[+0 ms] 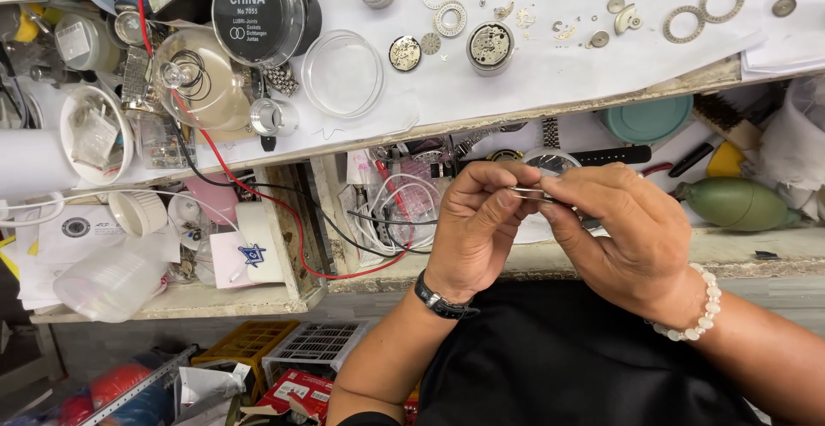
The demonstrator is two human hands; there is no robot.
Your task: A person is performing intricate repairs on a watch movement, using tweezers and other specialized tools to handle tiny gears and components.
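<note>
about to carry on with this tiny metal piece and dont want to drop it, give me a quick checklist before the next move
1. Thin silver metal strip pinched at both ends: ok, left hand and right hand both grip it.
2. Strip held level: ok, roughly horizontal.
3. Catch surface underneath: not ok, hands hover over the open drawer of tangled white cables.
4. Strip's condition: cannot tell, too small.
5. Small loose watch parts on white paper: ok, well away from the hands.
</note>
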